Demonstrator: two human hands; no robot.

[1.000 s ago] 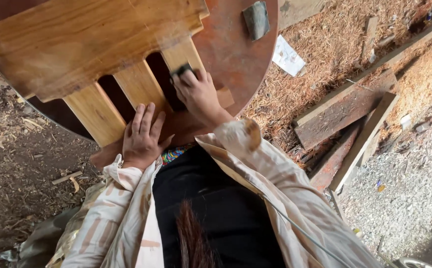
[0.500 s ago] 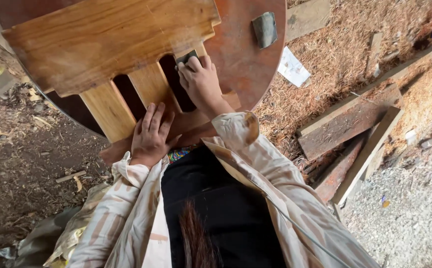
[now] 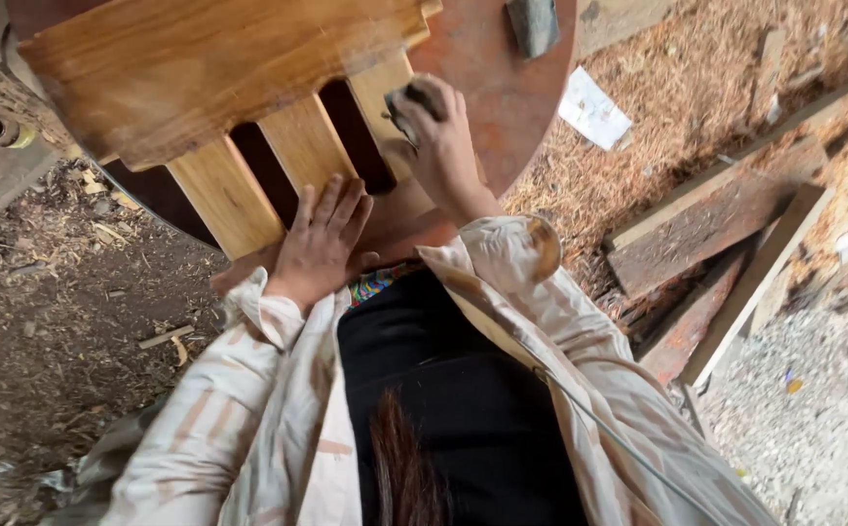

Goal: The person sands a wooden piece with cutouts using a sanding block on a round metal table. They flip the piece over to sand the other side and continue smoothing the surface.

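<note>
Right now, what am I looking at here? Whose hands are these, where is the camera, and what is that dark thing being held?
There is no machine here: the camera sits on a person's head and looks straight down, so you see their own arms in striped sleeves. The left hand lies flat on a slatted wooden piece, steadying it. The right hand presses a small dark pad, likely sandpaper, against one slat. The wooden piece rests on a round reddish-brown table, where a second grey pad lies at the far edge. Around it, the ground shows sawdust, a scrap of paper and loose planks.
</note>
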